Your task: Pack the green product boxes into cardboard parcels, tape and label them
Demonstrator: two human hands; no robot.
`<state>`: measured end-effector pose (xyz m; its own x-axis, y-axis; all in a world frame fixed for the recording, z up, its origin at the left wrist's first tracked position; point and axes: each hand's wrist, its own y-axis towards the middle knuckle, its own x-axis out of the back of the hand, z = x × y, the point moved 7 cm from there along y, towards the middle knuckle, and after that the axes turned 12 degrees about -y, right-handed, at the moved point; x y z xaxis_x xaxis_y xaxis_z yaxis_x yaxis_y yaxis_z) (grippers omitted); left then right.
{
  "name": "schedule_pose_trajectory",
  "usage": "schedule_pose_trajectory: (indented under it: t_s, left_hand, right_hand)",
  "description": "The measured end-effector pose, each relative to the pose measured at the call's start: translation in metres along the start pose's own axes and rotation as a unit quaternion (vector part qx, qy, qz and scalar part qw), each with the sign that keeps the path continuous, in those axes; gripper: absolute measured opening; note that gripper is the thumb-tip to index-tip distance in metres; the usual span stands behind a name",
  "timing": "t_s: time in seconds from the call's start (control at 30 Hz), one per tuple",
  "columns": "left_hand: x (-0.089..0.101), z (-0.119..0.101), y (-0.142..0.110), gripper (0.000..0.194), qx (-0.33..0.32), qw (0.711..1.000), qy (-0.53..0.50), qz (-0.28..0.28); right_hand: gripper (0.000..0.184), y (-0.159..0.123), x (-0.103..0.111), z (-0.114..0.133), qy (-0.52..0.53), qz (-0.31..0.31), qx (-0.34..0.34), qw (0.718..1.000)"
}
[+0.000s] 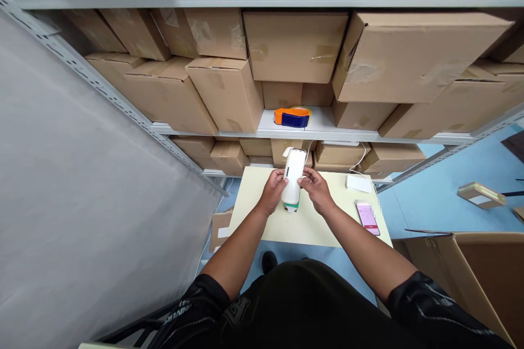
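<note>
A white cylinder (292, 177), rounded at its lower end, is held up over the pale table (315, 226). It has a short dark slot on its side and a small white strap or flap at its top; its exact kind I cannot make out. My left hand (273, 192) grips it from the left, thumb on the front. From the right my right hand (316, 190) closes on it, thumb and fingers pressed to the side. Just below the cylinder shows a green and white item (291, 207), mostly hidden behind it.
A phone (367, 218) and a white box (358, 183) with a cable lie on the table's right. An orange and blue tape dispenser (292, 117) sits on the shelf (323, 120) among cardboard boxes (297, 46). A large open carton (458, 262) stands at lower right; a grey wall (90, 174) rises left.
</note>
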<state>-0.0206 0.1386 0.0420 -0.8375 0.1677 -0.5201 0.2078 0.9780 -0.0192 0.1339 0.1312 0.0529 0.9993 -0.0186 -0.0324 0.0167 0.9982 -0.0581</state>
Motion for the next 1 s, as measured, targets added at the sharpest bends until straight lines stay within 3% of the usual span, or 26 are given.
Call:
schedule_pose_trajectory:
  t_s: [0.23,0.4,0.57,1.0]
  left_hand:
    - [-0.005,-0.002,0.0,0.056,0.002,1.0,0.02,-0.008]
    - [-0.005,-0.001,0.0,0.051,0.009,0.999,0.029,-0.012]
    - [-0.002,0.002,-0.001,0.049,0.022,0.998,0.035,-0.048]
    - [-0.011,-0.003,-0.003,0.059,0.007,0.999,0.036,0.006]
  right_hand:
    - [0.053,0.0,-0.001,0.004,-0.004,0.006,-0.019,1.0]
    - [0.045,0.0,0.003,0.01,-0.03,-0.013,-0.011,0.999]
    - [0.05,0.004,0.008,0.007,-0.021,-0.039,0.001,0.999]
    - [0.054,-0.001,0.002,0.006,-0.022,-0.024,-0.005,0.999]
